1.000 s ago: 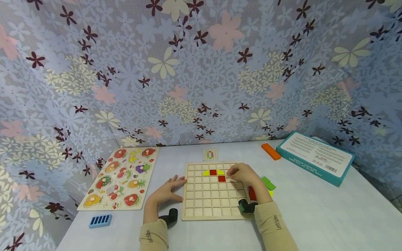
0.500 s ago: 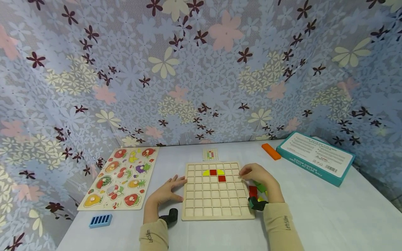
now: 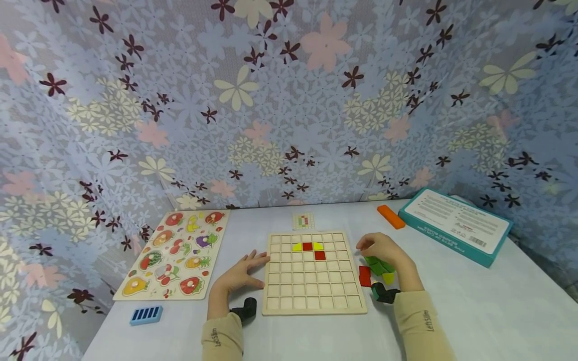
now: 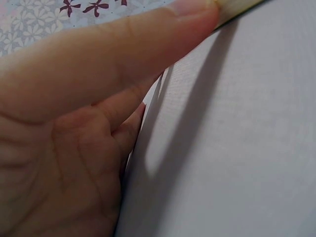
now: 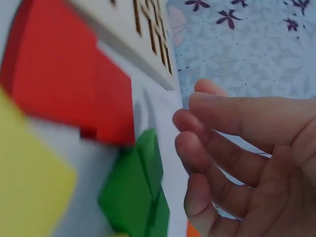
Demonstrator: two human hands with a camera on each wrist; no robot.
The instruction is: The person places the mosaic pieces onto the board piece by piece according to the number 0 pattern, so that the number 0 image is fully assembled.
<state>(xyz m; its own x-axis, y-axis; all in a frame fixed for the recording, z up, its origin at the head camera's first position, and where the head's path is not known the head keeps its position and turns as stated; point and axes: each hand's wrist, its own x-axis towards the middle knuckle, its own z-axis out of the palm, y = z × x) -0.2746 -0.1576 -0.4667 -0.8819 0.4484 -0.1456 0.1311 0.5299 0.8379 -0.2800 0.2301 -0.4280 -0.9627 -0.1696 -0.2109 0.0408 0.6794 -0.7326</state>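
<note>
A wooden grid board (image 3: 299, 290) lies in the middle of the table. Two red square tiles (image 3: 319, 255) and two yellow rounded pieces (image 3: 318, 246) sit in its upper cells. My left hand (image 3: 239, 276) rests beside the board's left edge, fingers spread, fingertips and thumb right at the rim. To the right of the board, my right hand (image 3: 384, 249) hovers with loosely bent fingers and nothing visible between them. Close below it lie green tiles (image 5: 129, 192), red tiles (image 5: 64, 74) and a yellow tile (image 5: 29, 177), large in the right wrist view.
Behind the board lies a small pattern card (image 3: 303, 221). A fruit puzzle board (image 3: 173, 255) and a light-blue slotted block (image 3: 146, 315) are on the left. An orange block (image 3: 391, 216) and a teal box (image 3: 456, 225) stand at the back right, before a floral cloth.
My right hand has moved right, off the board's upper right cells, to above the loose tiles, which now show more fully. The left hand stays at the board's left edge.
</note>
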